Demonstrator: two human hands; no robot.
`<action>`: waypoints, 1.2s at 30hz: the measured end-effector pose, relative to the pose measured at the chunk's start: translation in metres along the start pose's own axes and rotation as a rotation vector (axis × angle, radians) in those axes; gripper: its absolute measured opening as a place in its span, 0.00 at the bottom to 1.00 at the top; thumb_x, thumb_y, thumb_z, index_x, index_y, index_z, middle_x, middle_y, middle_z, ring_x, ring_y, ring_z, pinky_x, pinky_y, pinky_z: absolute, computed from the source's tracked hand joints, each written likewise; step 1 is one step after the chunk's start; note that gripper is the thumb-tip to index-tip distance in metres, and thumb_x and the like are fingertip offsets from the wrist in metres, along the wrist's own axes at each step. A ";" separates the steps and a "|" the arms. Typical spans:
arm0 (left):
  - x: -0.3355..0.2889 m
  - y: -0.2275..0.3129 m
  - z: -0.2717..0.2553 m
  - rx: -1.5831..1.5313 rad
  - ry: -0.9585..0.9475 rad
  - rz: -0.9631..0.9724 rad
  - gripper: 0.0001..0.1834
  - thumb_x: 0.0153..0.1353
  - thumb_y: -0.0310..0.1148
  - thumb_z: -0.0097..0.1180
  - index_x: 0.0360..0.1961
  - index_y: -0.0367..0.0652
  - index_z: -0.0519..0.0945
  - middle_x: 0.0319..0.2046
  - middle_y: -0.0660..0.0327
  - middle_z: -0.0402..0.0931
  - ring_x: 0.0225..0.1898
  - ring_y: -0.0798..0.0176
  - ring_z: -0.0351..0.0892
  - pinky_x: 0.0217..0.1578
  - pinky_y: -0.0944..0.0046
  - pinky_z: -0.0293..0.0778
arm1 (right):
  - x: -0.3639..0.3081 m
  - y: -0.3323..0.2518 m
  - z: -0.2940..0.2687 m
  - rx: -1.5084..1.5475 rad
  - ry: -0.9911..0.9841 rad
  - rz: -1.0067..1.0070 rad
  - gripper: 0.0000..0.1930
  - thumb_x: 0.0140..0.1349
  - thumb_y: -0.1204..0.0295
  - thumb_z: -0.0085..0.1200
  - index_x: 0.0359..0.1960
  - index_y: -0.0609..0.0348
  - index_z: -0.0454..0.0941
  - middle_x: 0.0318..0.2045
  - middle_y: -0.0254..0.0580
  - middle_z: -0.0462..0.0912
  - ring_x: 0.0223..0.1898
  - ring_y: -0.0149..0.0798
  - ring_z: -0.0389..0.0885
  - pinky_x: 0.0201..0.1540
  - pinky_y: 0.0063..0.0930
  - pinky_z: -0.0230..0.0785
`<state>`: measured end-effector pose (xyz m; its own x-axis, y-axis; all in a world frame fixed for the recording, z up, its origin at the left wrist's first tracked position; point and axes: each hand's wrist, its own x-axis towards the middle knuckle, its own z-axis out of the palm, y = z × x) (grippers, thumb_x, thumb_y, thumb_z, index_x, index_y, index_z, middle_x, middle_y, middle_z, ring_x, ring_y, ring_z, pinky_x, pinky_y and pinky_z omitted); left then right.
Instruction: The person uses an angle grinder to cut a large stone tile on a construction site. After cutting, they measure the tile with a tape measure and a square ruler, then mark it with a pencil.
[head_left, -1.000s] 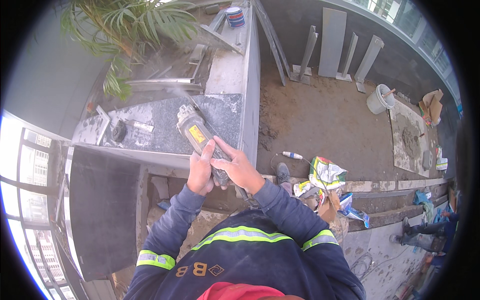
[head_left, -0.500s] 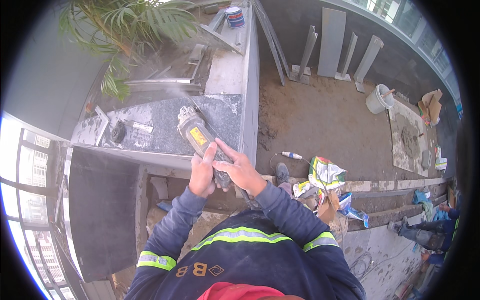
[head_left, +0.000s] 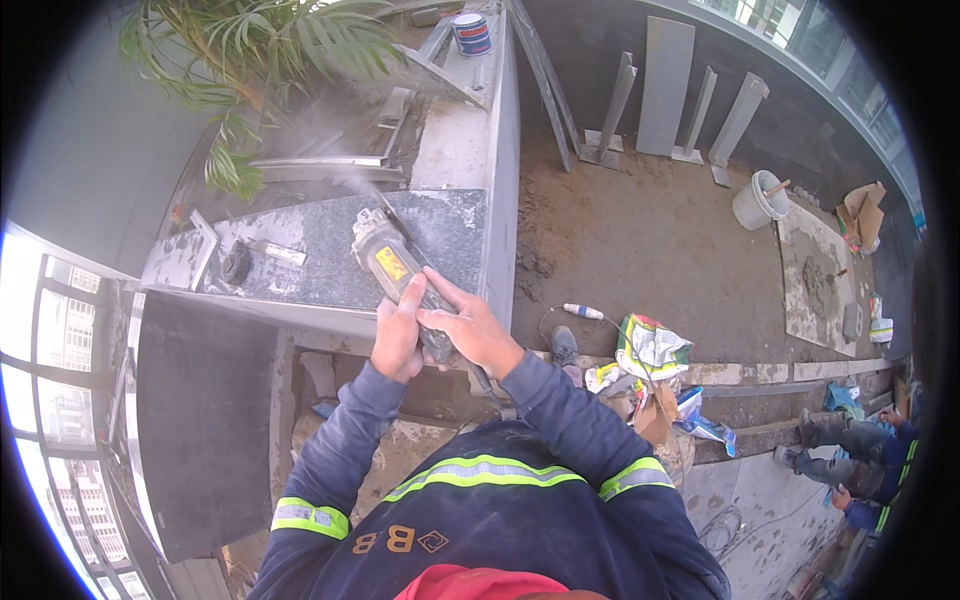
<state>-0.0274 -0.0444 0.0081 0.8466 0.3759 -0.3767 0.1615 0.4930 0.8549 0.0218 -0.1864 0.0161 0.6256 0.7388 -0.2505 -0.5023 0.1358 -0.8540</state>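
Observation:
Both my hands grip a dusty angle grinder (head_left: 377, 240) with a yellow label, held over a dark grey stone slab (head_left: 300, 230). My left hand (head_left: 398, 335) is closed round its left side, while my right hand (head_left: 470, 325) wraps the rear body from the right. The disc (head_left: 392, 213) shows edge-on at the slab's far side, and pale dust flies off beyond it; exact contact cannot be made out. A cord runs from the tool's rear toward my body. Left of the grinder lie a dark round object (head_left: 237, 262) and a white marked piece (head_left: 284, 254).
A palm plant (head_left: 250, 70) overhangs the far left. A paint can (head_left: 471, 35) stands on the ledge. Stone strips (head_left: 664, 90) lean on the back wall near a white bucket (head_left: 759, 199). Bags (head_left: 655, 345) lie at my right; another person (head_left: 860, 465) is farther right.
The grinder and both hands have shifted slightly left. Dust still sprays from the disc. At the far right, the other person's legs and hand have moved.

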 end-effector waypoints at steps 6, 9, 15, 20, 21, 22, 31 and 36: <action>0.004 0.003 0.001 -0.005 -0.002 0.001 0.16 0.77 0.39 0.53 0.51 0.35 0.77 0.38 0.57 0.82 0.34 0.64 0.85 0.31 0.61 0.82 | 0.013 0.011 -0.003 -0.025 0.020 -0.072 0.39 0.71 0.68 0.59 0.81 0.53 0.55 0.44 0.44 0.86 0.26 0.32 0.85 0.21 0.28 0.76; 0.001 0.002 0.003 -0.006 0.008 0.001 0.16 0.78 0.40 0.53 0.51 0.35 0.77 0.37 0.57 0.82 0.32 0.64 0.85 0.29 0.61 0.81 | 0.011 0.010 -0.002 -0.023 0.009 -0.077 0.39 0.70 0.68 0.59 0.81 0.54 0.55 0.43 0.44 0.86 0.25 0.32 0.85 0.21 0.28 0.76; -0.024 -0.002 0.006 0.056 -0.070 -0.021 0.18 0.78 0.42 0.51 0.53 0.35 0.74 0.35 0.56 0.81 0.29 0.62 0.84 0.25 0.60 0.80 | -0.022 0.000 -0.003 -0.013 -0.018 -0.023 0.40 0.69 0.72 0.59 0.80 0.61 0.54 0.48 0.48 0.86 0.28 0.30 0.84 0.27 0.27 0.77; -0.037 -0.010 0.014 0.075 -0.047 0.010 0.18 0.79 0.42 0.49 0.53 0.36 0.73 0.34 0.56 0.81 0.28 0.61 0.84 0.25 0.60 0.80 | -0.033 0.018 -0.008 -0.048 0.010 -0.140 0.40 0.68 0.71 0.60 0.79 0.65 0.56 0.55 0.49 0.84 0.42 0.30 0.84 0.44 0.25 0.78; -0.036 -0.015 0.013 0.079 -0.029 0.027 0.18 0.79 0.42 0.49 0.53 0.36 0.73 0.34 0.56 0.81 0.28 0.61 0.84 0.25 0.60 0.80 | -0.033 0.020 -0.008 -0.048 0.011 -0.145 0.40 0.67 0.71 0.60 0.79 0.65 0.56 0.56 0.49 0.83 0.45 0.30 0.83 0.47 0.25 0.77; -0.036 -0.017 0.012 0.084 -0.012 0.044 0.18 0.79 0.43 0.49 0.53 0.36 0.73 0.34 0.56 0.81 0.28 0.61 0.84 0.24 0.60 0.80 | -0.033 0.022 -0.009 -0.048 0.013 -0.150 0.40 0.67 0.71 0.60 0.79 0.66 0.56 0.57 0.49 0.83 0.48 0.30 0.82 0.50 0.25 0.76; -0.028 -0.006 0.010 0.045 -0.032 0.006 0.15 0.77 0.39 0.53 0.51 0.35 0.74 0.32 0.57 0.81 0.23 0.65 0.82 0.17 0.64 0.76 | -0.025 0.008 -0.006 -0.034 -0.004 -0.060 0.40 0.68 0.70 0.60 0.80 0.62 0.55 0.48 0.48 0.86 0.36 0.33 0.86 0.36 0.27 0.79; -0.021 -0.006 0.010 0.045 -0.006 0.014 0.14 0.77 0.38 0.53 0.49 0.35 0.75 0.32 0.57 0.81 0.23 0.65 0.82 0.17 0.63 0.76 | -0.018 0.014 -0.005 -0.004 0.003 -0.070 0.40 0.70 0.70 0.60 0.81 0.55 0.55 0.43 0.44 0.86 0.24 0.31 0.83 0.23 0.27 0.76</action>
<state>-0.0409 -0.0631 0.0148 0.8517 0.3780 -0.3629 0.1724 0.4519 0.8753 0.0069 -0.2011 0.0064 0.6607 0.7257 -0.1917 -0.4551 0.1841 -0.8712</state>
